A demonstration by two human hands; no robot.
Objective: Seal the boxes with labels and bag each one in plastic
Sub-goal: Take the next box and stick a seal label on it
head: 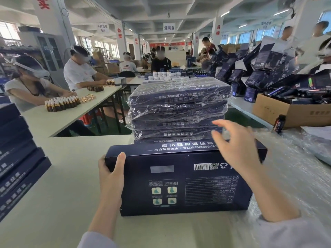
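Observation:
A flat dark blue box point(180, 183) lies on the white table in front of me, its back face with barcode and printed text turned up. My left hand point(112, 173) grips the box's left end, thumb on top. Above the box's right part hovers my right hand point(236, 149), fingers spread, holding nothing. Just behind the box stands a stack of bagged boxes point(179, 108), each wrapped in clear plastic.
A pile of unbagged dark boxes point(16, 151) sits at the left edge. Bubble wrap and plastic point(293, 169) cover the table on the right. A cardboard carton point(293, 111) with dark packs and a small bottle point(279, 123) stand at the right rear. People work at neighbouring tables.

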